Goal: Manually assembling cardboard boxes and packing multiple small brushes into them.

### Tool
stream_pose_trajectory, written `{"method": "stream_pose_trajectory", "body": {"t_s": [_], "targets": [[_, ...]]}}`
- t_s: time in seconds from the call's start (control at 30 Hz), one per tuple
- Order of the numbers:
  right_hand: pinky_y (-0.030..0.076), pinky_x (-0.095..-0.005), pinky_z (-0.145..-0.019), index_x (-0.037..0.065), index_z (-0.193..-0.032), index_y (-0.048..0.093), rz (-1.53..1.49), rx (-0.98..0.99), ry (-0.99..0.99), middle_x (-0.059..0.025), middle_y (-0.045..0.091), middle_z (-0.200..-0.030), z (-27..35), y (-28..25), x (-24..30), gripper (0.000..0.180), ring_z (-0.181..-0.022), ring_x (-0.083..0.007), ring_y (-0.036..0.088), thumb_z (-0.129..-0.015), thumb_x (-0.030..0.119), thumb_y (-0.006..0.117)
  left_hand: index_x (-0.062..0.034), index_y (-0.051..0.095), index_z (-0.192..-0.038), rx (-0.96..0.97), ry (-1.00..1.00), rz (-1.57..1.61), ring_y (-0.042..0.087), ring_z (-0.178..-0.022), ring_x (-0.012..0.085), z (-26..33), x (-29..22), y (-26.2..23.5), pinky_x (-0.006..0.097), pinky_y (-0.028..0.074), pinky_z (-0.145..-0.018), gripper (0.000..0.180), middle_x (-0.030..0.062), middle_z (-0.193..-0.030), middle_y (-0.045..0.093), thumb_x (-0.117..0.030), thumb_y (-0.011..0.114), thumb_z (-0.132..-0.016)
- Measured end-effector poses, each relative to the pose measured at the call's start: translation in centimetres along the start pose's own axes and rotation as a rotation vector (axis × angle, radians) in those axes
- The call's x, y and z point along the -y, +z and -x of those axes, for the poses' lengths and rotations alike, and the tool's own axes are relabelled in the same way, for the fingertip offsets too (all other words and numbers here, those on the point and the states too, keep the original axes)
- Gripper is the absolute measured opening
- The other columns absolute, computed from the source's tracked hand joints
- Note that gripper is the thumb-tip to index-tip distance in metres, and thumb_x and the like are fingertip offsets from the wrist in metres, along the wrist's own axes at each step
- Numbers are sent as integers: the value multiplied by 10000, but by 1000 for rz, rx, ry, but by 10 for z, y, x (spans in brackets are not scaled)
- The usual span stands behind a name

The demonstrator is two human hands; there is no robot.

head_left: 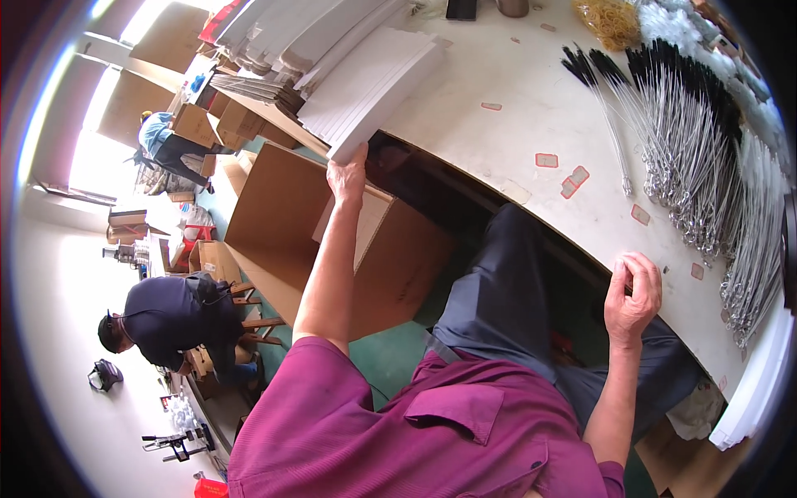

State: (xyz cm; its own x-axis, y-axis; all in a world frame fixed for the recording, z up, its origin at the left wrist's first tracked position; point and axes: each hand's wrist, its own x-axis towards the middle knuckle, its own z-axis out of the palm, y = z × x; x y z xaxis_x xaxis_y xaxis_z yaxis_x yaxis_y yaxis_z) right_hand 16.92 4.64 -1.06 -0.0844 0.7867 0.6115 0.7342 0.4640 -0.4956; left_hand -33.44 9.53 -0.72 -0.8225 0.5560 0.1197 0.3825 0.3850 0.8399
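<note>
My left hand (347, 176) grips the near end of a long white carton (383, 106) at the front of a stack of white cartons, by the table's left edge. Its fingers are partly hidden behind the carton. My right hand (634, 300) hovers by the table's front edge, fingers curled in toward the thumb, and nothing shows between them. Beyond it lies a large heap of thin wire brushes (672, 153) with black bristles and looped metal ends. A few brushes (610, 116) lie slightly apart on the left side of the heap.
The white table (506, 79) carries red-bordered paper labels (546, 160) and a pile of yellow rubber bands (610, 23). An open brown carton (278, 220) stands on the floor below my left arm. Two people work at the left, one in dark clothes (178, 319), one in light blue (156, 133).
</note>
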Motion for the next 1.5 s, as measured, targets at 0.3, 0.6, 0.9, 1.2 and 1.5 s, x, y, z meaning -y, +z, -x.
{"method": "stream_pose_trajectory", "body": {"t_s": [0.3,0.6,0.9,1.2,1.5], "targets": [[559,-404,-784,11,-931,676,28,-21,17,-124,715,-998,1,0,-1,60,-905,-302,692,-883,-18,698,78,704,-1205,-36,-27,-9,678,-1164,314,-7,-12,28,404,498,-1021,716,227,-1217,722,-486,849,-789],[566,-407,-747,30,-886,663,-111,-80,29,-133,691,-931,-2,-5,0,74,-872,-322,688,-820,18,697,33,776,-1082,142,-185,268,582,-824,119,-53,62,20,357,486,-719,569,64,-1091,750,-444,895,-796],[574,-357,-686,42,-891,671,-44,-288,107,-99,722,-890,16,-123,-8,100,-770,-267,719,-845,-11,743,20,719,-1121,377,400,165,710,-919,164,99,-36,32,294,576,-887,189,88,-1012,748,-130,653,-1026],[349,-497,-1165,-19,-1397,516,1140,-65,713,-213,465,-1454,106,-288,-127,651,-1360,-392,445,-799,91,748,-9,719,-1124,379,1093,82,720,-1023,260,162,-112,115,368,556,-927,165,113,-1102,755,-43,672,-969],[367,-496,-1144,11,-1400,505,1277,4,774,-181,496,-1438,138,-322,-150,651,-1343,-370,467,-815,124,768,27,711,-1058,595,947,170,705,-1100,268,180,-97,151,369,565,-962,130,150,-1171,735,23,642,-948]]}}
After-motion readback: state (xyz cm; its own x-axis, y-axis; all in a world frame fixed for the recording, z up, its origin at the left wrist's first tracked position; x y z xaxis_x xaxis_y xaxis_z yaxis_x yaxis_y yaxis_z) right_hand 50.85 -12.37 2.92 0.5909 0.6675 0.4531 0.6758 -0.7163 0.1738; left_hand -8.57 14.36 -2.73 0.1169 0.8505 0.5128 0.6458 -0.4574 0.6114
